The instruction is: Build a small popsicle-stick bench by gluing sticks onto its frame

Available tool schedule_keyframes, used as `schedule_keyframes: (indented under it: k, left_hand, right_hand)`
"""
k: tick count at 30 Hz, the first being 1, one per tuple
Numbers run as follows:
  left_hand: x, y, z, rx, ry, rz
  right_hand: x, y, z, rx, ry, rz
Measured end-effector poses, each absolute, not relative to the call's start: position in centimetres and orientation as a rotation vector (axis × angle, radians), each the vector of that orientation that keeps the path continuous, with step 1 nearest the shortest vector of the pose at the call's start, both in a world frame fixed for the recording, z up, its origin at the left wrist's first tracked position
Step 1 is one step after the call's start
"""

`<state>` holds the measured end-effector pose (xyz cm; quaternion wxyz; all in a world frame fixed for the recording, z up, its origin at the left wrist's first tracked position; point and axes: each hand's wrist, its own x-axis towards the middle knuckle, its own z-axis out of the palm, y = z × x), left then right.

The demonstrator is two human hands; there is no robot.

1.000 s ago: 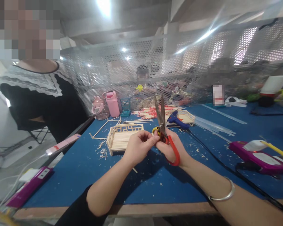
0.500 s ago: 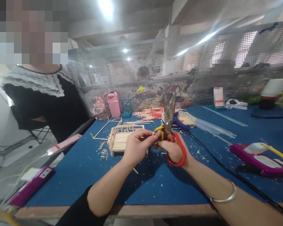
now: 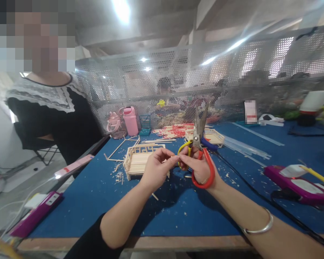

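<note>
My right hand (image 3: pixel 199 169) grips a pair of scissors (image 3: pixel 200 140) with one red and one yellow handle loop, blades pointing up and slightly apart. My left hand (image 3: pixel 156 169) is closed in a pinch right beside it, fingertips touching the right hand's fingers; what they pinch is too small to make out. Both hands hover above a blue table (image 3: pixel 162 201). Just behind the left hand stands a small model bench of wooden sticks (image 3: pixel 136 158). A silver bangle (image 3: pixel 259 225) circles my right wrist.
A blue glue gun (image 3: pixel 206 143) with a black cord lies behind the scissors, beside another stick model (image 3: pixel 214 136) and clear glue sticks (image 3: pixel 245 145). Purple boxes (image 3: pixel 297 181) (image 3: pixel 34 216) sit right and left. Pink bottles (image 3: pixel 129 120) stand by a mesh screen. A person in black stands at left.
The scissors and my right hand have shifted right and tilted more upright. My left hand stays pinched against the right fingers.
</note>
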<state>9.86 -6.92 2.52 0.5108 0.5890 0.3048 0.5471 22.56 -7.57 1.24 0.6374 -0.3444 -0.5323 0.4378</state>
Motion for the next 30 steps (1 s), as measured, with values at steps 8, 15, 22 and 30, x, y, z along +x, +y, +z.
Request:
schedule_keyframes:
  k: [8, 15, 22, 30]
  left_hand:
    - [9.4, -7.6, 2.7, 2.073, 1.017, 1.352]
    - [8.1, -6.3, 3.7, 1.690, 1.106, 1.592]
    - [8.1, -6.5, 4.3, 1.497, 0.958, 1.549]
    - [8.2, -6.8, 4.6, 1.513, 1.026, 1.551]
  right_hand:
    - [22.9, -7.8, 1.6, -0.865, -1.285, 0.773]
    - [22.9, -7.5, 1.3, -0.931, -1.466, 0.872]
    - [22.7, -7.7, 0.6, -1.032, -1.712, 0.873]
    - [23.2, -7.3, 0.0, -0.932, -1.753, 0.874]
